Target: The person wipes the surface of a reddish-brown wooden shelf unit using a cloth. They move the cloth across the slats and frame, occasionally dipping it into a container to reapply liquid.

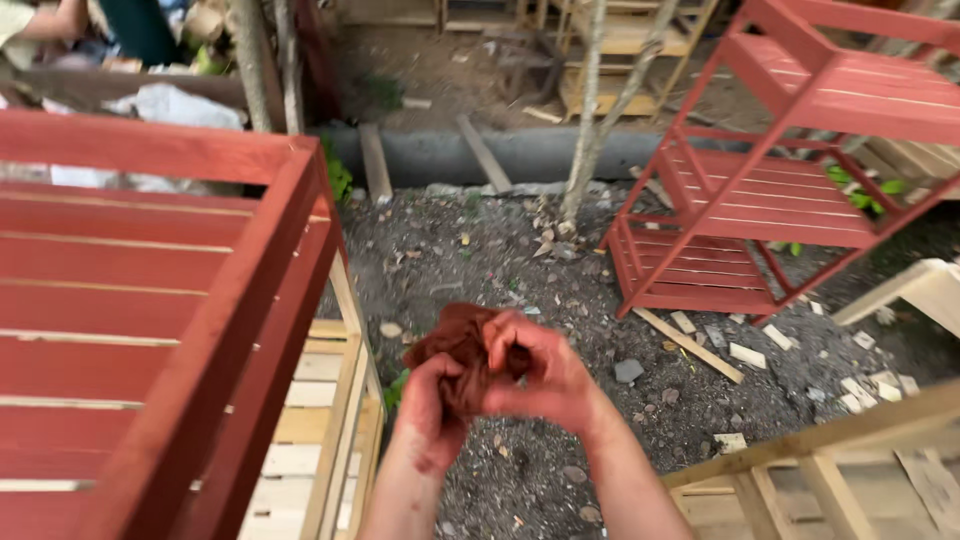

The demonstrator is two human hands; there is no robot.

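Both stained hands, left hand and right hand, close their fingers around a crumpled, red-soaked rag.

Counted: two red-painted shelf racks, one stained rag, two thin tree trunks, two paint-covered hands.

Soft, even daylight; edges slightly blurred and distorted.

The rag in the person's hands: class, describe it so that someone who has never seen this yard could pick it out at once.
Between the red-painted slatted rack on the left and the red shelf unit on the right lies gravelly ground. Above it, the left hand and right hand together clutch a crumpled rag. It is the only soft, stain-soaked cloth among wood and stones.
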